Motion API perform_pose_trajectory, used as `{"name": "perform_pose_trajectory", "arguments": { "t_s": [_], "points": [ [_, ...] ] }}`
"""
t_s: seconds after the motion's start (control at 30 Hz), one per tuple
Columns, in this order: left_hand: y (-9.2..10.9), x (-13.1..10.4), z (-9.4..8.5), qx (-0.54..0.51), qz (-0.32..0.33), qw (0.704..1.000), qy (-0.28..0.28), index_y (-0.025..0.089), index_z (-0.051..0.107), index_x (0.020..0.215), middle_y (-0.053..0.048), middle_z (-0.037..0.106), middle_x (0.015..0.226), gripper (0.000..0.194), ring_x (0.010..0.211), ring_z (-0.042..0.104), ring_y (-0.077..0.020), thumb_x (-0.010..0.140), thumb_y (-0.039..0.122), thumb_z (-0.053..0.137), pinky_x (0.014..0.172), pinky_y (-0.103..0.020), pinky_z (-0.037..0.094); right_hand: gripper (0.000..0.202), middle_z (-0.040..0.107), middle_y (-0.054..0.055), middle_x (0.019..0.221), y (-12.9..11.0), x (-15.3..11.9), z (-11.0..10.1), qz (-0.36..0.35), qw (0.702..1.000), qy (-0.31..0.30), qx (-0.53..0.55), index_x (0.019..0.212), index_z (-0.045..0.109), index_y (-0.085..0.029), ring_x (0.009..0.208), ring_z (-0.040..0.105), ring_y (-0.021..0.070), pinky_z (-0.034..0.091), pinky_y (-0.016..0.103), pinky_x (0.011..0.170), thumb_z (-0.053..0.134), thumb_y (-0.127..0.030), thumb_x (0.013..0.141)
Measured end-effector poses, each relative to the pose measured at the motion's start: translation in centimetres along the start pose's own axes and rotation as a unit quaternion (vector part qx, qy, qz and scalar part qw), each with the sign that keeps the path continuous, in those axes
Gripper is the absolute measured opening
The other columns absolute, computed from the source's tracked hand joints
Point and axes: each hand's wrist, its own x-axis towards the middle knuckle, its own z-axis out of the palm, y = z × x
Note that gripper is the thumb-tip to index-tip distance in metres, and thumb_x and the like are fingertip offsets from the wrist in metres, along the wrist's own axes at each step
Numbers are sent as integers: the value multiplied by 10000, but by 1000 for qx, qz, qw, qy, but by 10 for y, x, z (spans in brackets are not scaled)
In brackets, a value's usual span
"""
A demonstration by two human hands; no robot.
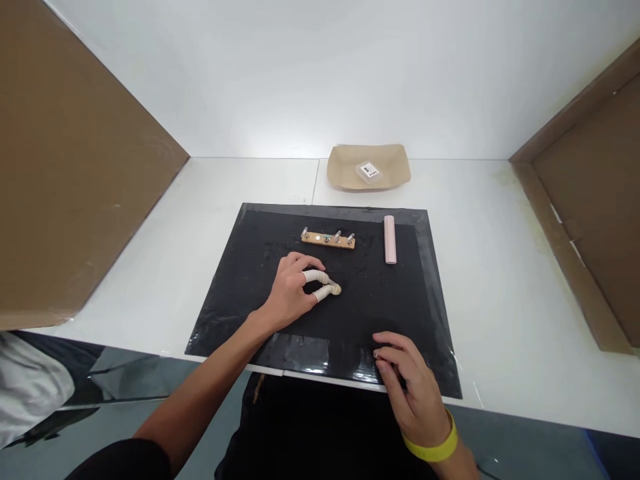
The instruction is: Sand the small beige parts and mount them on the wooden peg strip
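Over the middle of the black mat, my left hand (293,287) has its thumb and index finger brought together, both wearing white finger cots. At those two tips is a small cream-coloured lump (337,290), pinched against the mat; its kind does not show clearly. My right hand (413,387) is near the mat's front right edge, thumb and fingers closed together. A tiny metallic-looking piece (376,355) peeks out at its fingertips, too small to name. Beyond my left hand lies a narrow wooden strip (327,240) with several small metal and clear fittings standing on it.
A pale pink bar (390,240) lies on the black mat (415,300) at the right. Behind the mat, a brown paper tray (345,175) holds a small clear case (369,172) with a label. Cardboard panels (75,167) flank the white table on both sides.
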Motion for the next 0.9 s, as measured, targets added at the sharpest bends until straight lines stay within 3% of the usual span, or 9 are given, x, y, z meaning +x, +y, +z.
{"name": "perform_pose_trajectory", "arguments": {
  "t_s": [0.33,0.5,0.7,0.9],
  "points": [
    [-7,-2,-1,-14,-5,999,-34,245,744,788,-61,760,1150,258,1109,625,-286,838,484,826,952,-485,424,160,675,113,1137,-1,-2,1,11,1000,3,-6,1087,619,-193,977,722,154,595,225,766,492,-122,1020],
    [-9,-6,-10,-23,10,997,-76,262,747,938,-73,731,1243,318,1208,594,-302,796,529,844,1064,-510,383,158,680,115,1135,0,-1,0,12,1000,1,-1,1091,618,-192,994,722,160,600,237,790,499,-119,1016],
    [-13,-2,-23,-38,41,983,-173,307,732,1172,-82,604,1456,245,1395,444,-322,946,400,727,1150,-561,311,159,688,124,1108,-3,1,2,8,1000,3,0,1084,626,-188,978,727,165,613,239,769,503,-116,1015],
    [-14,10,-23,-34,72,981,-178,298,799,1024,-62,605,1437,151,1396,407,-339,969,214,686,1120,-600,303,182,737,100,1051,2,10,-13,-10,999,-20,45,1093,673,-184,948,748,152,619,219,806,533,-102,1010]
  ]
}}
